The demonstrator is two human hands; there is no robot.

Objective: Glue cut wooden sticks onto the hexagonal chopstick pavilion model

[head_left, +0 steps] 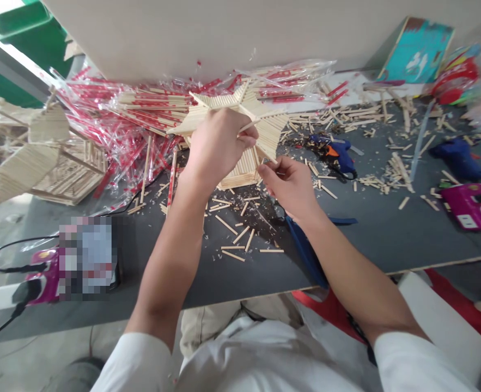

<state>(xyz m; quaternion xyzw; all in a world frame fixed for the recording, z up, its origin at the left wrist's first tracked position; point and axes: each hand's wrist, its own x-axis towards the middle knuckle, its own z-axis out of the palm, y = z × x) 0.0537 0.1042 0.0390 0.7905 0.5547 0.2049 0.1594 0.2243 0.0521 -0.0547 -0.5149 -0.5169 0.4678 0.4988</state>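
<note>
A star-shaped model of pale wooden sticks [219, 111] is held up over the dark table [387, 234]. My left hand [219, 144] grips its front, fingers curled, with a thin stick [249, 126] pinched at the fingertips. Just to the right, my right hand [289, 182] is closed at the model's lower right edge, fingertips pinched on a short stick there. Loose cut sticks [234, 239] lie scattered on the table under both hands.
A heap of red-printed plastic chopstick wrappers [142, 117] lies behind. Another stick structure [52, 163] stands at left. A blue glue gun [338, 155] lies to the right, a second blue one [458, 158] and a magenta box [471, 204] farther right. Blue-handled tool [305, 250] lies near the table edge.
</note>
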